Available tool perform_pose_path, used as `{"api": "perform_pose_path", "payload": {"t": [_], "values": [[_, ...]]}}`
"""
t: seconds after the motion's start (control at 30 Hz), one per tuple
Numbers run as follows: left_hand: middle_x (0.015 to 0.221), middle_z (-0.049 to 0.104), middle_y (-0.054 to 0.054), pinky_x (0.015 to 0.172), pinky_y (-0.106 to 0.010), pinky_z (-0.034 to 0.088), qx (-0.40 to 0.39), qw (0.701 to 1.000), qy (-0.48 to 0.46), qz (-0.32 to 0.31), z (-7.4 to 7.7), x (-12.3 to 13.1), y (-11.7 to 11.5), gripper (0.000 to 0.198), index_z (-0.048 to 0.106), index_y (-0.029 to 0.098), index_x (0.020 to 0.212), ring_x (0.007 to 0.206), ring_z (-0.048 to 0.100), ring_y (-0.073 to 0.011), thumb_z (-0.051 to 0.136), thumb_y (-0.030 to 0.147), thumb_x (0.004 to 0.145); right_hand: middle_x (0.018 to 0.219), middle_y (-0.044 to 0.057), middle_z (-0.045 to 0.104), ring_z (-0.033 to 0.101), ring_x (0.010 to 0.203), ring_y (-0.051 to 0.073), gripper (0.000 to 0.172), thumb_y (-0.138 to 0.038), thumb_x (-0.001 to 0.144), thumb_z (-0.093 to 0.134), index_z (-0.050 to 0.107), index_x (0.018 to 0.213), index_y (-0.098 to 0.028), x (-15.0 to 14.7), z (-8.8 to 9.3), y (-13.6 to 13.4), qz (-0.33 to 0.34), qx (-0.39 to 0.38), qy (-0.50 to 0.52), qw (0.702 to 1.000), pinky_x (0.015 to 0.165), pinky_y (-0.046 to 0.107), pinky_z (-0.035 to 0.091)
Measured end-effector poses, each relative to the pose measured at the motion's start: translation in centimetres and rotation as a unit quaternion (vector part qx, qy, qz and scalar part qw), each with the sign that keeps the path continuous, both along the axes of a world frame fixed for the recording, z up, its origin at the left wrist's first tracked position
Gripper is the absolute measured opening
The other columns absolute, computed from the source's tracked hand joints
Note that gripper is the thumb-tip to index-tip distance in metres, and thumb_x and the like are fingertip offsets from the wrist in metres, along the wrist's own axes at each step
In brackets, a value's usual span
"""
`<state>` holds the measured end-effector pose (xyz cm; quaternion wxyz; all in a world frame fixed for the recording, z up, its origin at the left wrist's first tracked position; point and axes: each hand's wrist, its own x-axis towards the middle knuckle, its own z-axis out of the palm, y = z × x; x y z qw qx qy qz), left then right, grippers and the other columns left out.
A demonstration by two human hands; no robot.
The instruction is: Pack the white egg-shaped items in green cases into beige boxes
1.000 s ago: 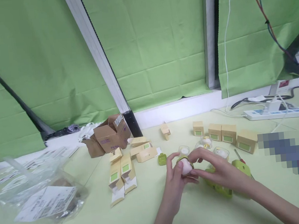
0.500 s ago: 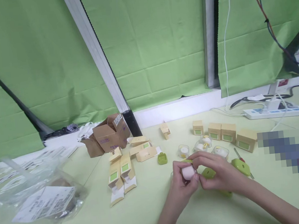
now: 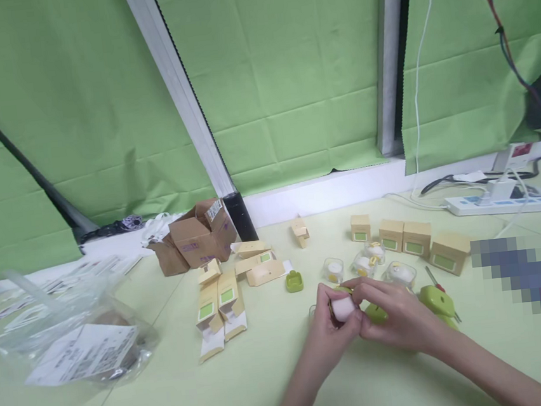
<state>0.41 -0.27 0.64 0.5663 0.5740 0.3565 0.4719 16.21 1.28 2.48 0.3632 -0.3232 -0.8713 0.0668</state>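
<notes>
Near the table's front, my left hand (image 3: 325, 338) is closed around a small white rounded piece (image 3: 342, 309) with a green part at its top edge. My right hand (image 3: 398, 313) is closed on the same piece from the other side, fingertips at its top and right edge. Just beyond the hands stand several small clear cases (image 3: 333, 270) with white and yellow contents. Green rounded shells (image 3: 437, 302) lie right of my right hand, partly hidden by it. A separate green shell (image 3: 294, 282) lies to the left, beyond my left hand.
Small cardboard boxes (image 3: 416, 240) stand in a row at the back right, with a screwdriver-like tool (image 3: 434, 278) nearby. Opened cartons (image 3: 229, 296) lie on the left, before a brown cardboard box (image 3: 201, 235). A clear plastic bag (image 3: 140, 337) lies far left; a power strip (image 3: 507, 201) sits back right.
The camera view has shifted slightly. Both hands remain on the white rounded piece, with only a small change in their pose.
</notes>
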Motion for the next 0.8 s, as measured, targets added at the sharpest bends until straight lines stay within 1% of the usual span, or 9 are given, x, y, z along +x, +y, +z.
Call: {"api": "perform_pose_path", "payload": {"t": [0.13, 0.23, 0.3, 0.43, 0.53, 0.6, 0.67, 0.73, 0.8], "values": [[0.071, 0.042, 0.005, 0.058, -0.022, 0.03, 0.002, 1.0, 0.001, -0.006, 0.5, -0.1, -0.1, 0.03, 0.037, 0.023, 0.087, 0.063, 0.039, -0.0092, 0.06, 0.037, 0.077, 0.096, 0.008, 0.066, 0.065, 0.08, 0.021, 0.02, -0.008, 0.07, 0.05, 0.046, 0.083, -0.024, 0.0, -0.1, 0.0, 0.007, -0.02, 0.014, 1.0, 0.06, 0.03, 0.051], [0.076, 0.044, 0.004, 0.059, -0.022, 0.033, 0.015, 1.0, 0.001, -0.006, 1.0, -0.2, -0.2, 0.029, 0.039, 0.022, 0.092, 0.065, 0.041, -0.0092, 0.06, 0.037, 0.078, 0.098, 0.006, 0.065, 0.064, 0.084, 0.02, 0.024, -0.007, 0.069, 0.05, 0.047, 0.087, -0.024, 0.4, 0.3, 0.1, 0.022, -0.048, 0.043, 0.998, 0.068, 0.033, 0.052], [0.078, 0.046, 0.003, 0.057, -0.022, 0.034, 0.023, 1.0, 0.005, -0.008, 1.1, -0.2, -0.2, 0.031, 0.039, 0.023, 0.098, 0.061, 0.041, -0.0083, 0.059, 0.038, 0.079, 0.099, 0.005, 0.064, 0.062, 0.091, 0.021, 0.03, -0.008, 0.071, 0.05, 0.048, 0.096, -0.025, 0.6, 0.8, 0.1, 0.032, -0.085, 0.063, 0.994, 0.075, 0.034, 0.052], [0.074, 0.046, 0.004, 0.048, -0.021, 0.033, 0.036, 0.999, -0.014, 0.021, 0.6, -0.2, 0.2, 0.037, 0.035, 0.024, 0.104, 0.05, 0.039, -0.0063, 0.055, 0.045, 0.081, 0.104, 0.005, 0.061, 0.058, 0.1, 0.022, 0.05, -0.013, 0.072, 0.055, 0.042, 0.118, -0.026, 0.6, 1.5, 0.1, 0.05, -0.149, 0.089, 0.984, 0.086, 0.037, 0.049], [0.07, 0.045, 0.005, 0.047, -0.02, 0.032, 0.051, 0.997, -0.035, 0.041, 0.3, -0.3, 0.4, 0.035, 0.036, 0.023, 0.098, 0.05, 0.039, -0.0064, 0.055, 0.047, 0.08, 0.109, 0.004, 0.059, 0.058, 0.101, 0.022, 0.048, -0.019, 0.076, 0.057, 0.042, 0.12, -0.029, 0.5, 1.5, 0.1, 0.066, -0.171, 0.086, 0.979, 0.086, 0.038, 0.05], [0.075, 0.049, 0.003, 0.053, -0.021, 0.036, 0.063, 0.996, -0.036, 0.042, 0.4, -0.5, 0.4, 0.038, 0.038, 0.024, 0.099, 0.058, 0.045, -0.0087, 0.062, 0.043, 0.076, 0.117, 0.006, 0.055, 0.055, 0.107, 0.023, 0.045, -0.022, 0.078, 0.057, 0.044, 0.12, -0.03, 0.6, 1.4, 0.2, 0.073, -0.156, 0.087, 0.981, 0.089, 0.038, 0.049], [0.088, 0.052, -0.001, 0.064, -0.024, 0.04, 0.077, 0.996, -0.013, 0.051, 0.6, -0.7, 0.3, 0.041, 0.041, 0.024, 0.101, 0.074, 0.051, -0.0131, 0.068, 0.037, 0.073, 0.122, 0.007, 0.053, 0.051, 0.113, 0.024, 0.042, -0.023, 0.08, 0.056, 0.045, 0.12, -0.03, 0.7, 1.5, 0.2, 0.076, -0.128, 0.089, 0.985, 0.093, 0.04, 0.046], [0.098, 0.053, -0.004, 0.073, -0.028, 0.04, 0.089, 0.993, 0.032, 0.071, 0.7, -0.8, 0.1, 0.04, 0.045, 0.024, 0.103, 0.086, 0.052, -0.0173, 0.068, 0.034, 0.072, 0.119, 0.007, 0.054, 0.051, 0.113, 0.024, 0.042, -0.023, 0.081, 0.056, 0.044, 0.12, -0.03, 0.9, 1.7, 0.1, 0.076, -0.123, 0.09, 0.985, 0.093, 0.041, 0.046], [0.098, 0.054, -0.005, 0.075, -0.029, 0.039, 0.099, 0.988, 0.073, 0.091, 0.7, -0.8, 0.0, 0.038, 0.047, 0.023, 0.103, 0.088, 0.051, -0.0191, 0.067, 0.037, 0.073, 0.116, 0.007, 0.056, 0.055, 0.108, 0.023, 0.043, -0.025, 0.081, 0.056, 0.042, 0.122, -0.029, 0.9, 1.8, 0.0, 0.074, -0.142, 0.091, 0.983, 0.09, 0.04, 0.048]]}}
